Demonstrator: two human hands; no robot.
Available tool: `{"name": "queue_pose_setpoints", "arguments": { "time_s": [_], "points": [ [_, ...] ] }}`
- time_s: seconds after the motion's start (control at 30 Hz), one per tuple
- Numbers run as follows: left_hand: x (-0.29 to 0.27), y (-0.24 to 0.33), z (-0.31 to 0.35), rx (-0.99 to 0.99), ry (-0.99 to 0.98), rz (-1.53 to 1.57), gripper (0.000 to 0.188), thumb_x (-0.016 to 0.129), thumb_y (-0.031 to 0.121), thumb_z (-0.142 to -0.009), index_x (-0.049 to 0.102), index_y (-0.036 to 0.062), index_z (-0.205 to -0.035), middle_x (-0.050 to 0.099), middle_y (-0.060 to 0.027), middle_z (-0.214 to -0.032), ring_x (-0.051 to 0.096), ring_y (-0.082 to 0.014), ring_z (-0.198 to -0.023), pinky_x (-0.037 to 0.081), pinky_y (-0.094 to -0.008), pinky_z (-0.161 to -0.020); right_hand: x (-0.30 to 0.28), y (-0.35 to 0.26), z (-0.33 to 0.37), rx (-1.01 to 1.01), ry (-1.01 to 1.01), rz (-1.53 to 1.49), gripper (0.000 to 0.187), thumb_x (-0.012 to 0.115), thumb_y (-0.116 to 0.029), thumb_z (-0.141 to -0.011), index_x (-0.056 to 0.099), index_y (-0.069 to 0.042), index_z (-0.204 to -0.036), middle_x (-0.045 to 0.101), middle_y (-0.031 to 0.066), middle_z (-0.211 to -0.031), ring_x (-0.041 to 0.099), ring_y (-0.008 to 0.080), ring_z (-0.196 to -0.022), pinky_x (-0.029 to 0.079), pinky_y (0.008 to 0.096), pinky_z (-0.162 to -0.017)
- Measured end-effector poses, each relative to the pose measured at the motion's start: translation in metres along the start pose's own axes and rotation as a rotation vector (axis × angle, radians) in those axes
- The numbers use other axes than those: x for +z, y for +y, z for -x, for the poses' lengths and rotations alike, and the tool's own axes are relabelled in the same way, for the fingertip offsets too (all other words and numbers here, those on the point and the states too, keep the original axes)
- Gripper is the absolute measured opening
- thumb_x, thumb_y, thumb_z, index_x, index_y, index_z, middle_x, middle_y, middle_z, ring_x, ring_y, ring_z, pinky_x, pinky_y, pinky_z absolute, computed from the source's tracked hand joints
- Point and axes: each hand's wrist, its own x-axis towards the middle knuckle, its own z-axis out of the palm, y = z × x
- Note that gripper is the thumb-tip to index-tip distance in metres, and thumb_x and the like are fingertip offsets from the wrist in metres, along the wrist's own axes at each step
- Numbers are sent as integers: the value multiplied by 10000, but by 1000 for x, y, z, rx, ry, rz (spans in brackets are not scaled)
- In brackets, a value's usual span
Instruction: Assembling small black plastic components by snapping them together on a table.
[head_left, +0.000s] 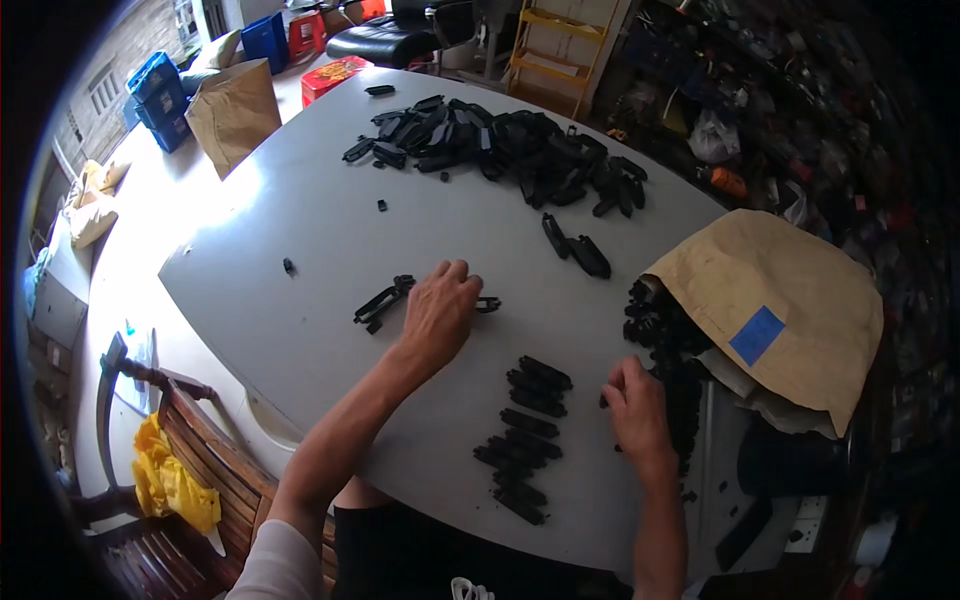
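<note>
**Sorting black plastic clips on the grey table**

The left hand (438,310) rests palm-down over a long black clip (380,300) at mid-table (300,340); whether its fingers pinch the clip cannot be told. The clip's long axis runs from lower left to upper right. The right hand (635,405), fingers curled, touches small parts (660,325) spilling from a paper bag (790,300). This looks like the pick-up stage; a firm pinch comes next.

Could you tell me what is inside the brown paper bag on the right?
Small black plastic parts spill from the mouth of the bag onto the table, close to the right hand. Whatever lies deeper inside is covered by the paper.
</note>
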Motion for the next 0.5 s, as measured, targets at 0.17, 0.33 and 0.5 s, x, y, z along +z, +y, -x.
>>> {"name": "queue_pose_setpoints", "arguments": {
  "time_s": [0.17,0.33,0.5],
  "points": [
    [24,23,-22,136,-97,296,220,619,44,-742,518,26,-937,575,-149,-833,565,-358,-839,457,-444,-699,4,-5,-28,232,-72,-678,100,579,52,-818,551,30,-911,598,58,-773,611,132,-644,522,251,-579],
    [31,42,-39,-40,-165,528,349,595,31,-768,563,54,-1114,615,-167,-853,605,-351,-780,474,-430,-680,17,8,-46,159,-82,-690,107,591,77,-792,573,21,-881,604,44,-766,622,106,-700,525,251,-615],
    [37,32,-51,-55,-163,439,397,566,-24,-771,624,87,-1148,621,-173,-919,617,-311,-801,481,-393,-708,21,3,-51,45,44,-139,146,640,75,-743,578,33,-869,633,129,-819,644,218,-787,509,326,-707]
  ]
}}
